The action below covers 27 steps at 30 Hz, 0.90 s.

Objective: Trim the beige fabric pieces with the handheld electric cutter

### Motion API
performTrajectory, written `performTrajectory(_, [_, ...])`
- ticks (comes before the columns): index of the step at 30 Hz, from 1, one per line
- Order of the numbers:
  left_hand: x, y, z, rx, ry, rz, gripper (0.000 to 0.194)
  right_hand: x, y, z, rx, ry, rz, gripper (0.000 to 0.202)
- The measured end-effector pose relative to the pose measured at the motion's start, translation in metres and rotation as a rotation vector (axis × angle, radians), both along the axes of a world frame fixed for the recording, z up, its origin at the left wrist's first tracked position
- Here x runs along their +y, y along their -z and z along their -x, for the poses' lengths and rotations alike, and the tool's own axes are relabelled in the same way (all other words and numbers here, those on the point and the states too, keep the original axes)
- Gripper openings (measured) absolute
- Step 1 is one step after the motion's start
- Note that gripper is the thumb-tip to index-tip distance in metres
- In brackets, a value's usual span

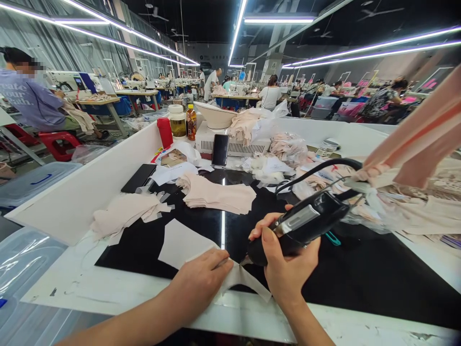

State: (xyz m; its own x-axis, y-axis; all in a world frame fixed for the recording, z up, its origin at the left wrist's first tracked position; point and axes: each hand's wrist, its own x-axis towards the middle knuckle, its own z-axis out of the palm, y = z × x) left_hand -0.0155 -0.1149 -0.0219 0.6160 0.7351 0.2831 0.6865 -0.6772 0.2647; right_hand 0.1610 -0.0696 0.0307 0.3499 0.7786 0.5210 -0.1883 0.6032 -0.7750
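A glossy black sheet [360,269] lies across the white desk [108,288]. On it sits a flat off-white fabric piece [185,242] under the left hand [205,271]; whether that grip pinches it I cannot tell. The right hand [290,269] is wrapped around a rounded black corded tool [306,230] at the fabric's edge. Beyond are stacked pale-pink cloth pieces [216,193] and a black phone [220,150]; farther off, seated people [270,95] beneath white strip lights [279,20].

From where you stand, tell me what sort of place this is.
Probably a garment factory's sewing floor: rows of sewing machines stand in the background, a stack of cut fabric pieces lies on the worktop, and the right hand grips a black corded tool.
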Motion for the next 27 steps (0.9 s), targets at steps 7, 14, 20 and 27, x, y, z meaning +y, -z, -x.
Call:
performTrajectory(7, [0.000,0.006,0.000,0.043,0.042,-0.140,0.032,-0.001,0.000,0.000,-0.018,-0.004,0.007,0.038])
performTrajectory(14, [0.001,0.006,-0.003,0.042,0.042,-0.199,0.028,0.006,-0.003,0.007,0.019,-0.028,-0.015,0.046])
performTrajectory(20, [0.000,0.006,-0.005,0.027,0.016,-0.158,0.026,0.011,-0.002,0.016,0.028,-0.078,0.007,0.041])
performTrajectory(27, [-0.001,0.007,-0.006,-0.001,0.010,-0.183,0.026,0.013,0.002,0.018,-0.002,-0.067,-0.016,0.038])
